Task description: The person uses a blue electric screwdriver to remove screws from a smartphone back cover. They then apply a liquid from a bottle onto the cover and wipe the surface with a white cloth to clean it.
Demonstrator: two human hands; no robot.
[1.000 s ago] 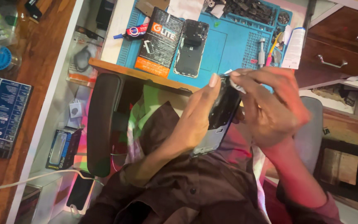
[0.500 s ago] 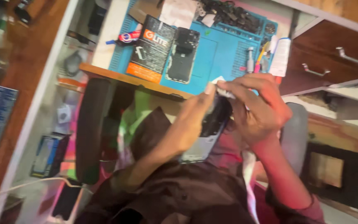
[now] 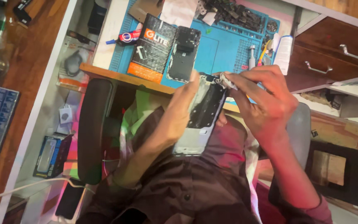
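Note:
My left hand (image 3: 177, 114) grips an opened phone body (image 3: 201, 118) with a silver frame and dark inside, held above my lap. My right hand (image 3: 262, 101) pinches a small crumpled white cloth (image 3: 227, 79) and presses it against the top end of the phone. On the blue work mat (image 3: 220, 52) behind lie a black phone back (image 3: 184, 54) and a black and orange flat box (image 3: 152, 47).
A small glue tube (image 3: 127, 38) lies at the mat's left edge, and a pile of dark parts (image 3: 233, 14) fills its far tray. A black chair armrest (image 3: 93, 128) stands at left. Wooden drawers (image 3: 332, 54) are at right. Packaged items lie on the white shelf (image 3: 52, 153).
The view has shifted and steadied. My right hand has stayed at the phone's top end, rubbing with the white cloth. My left hand keeps its grip.

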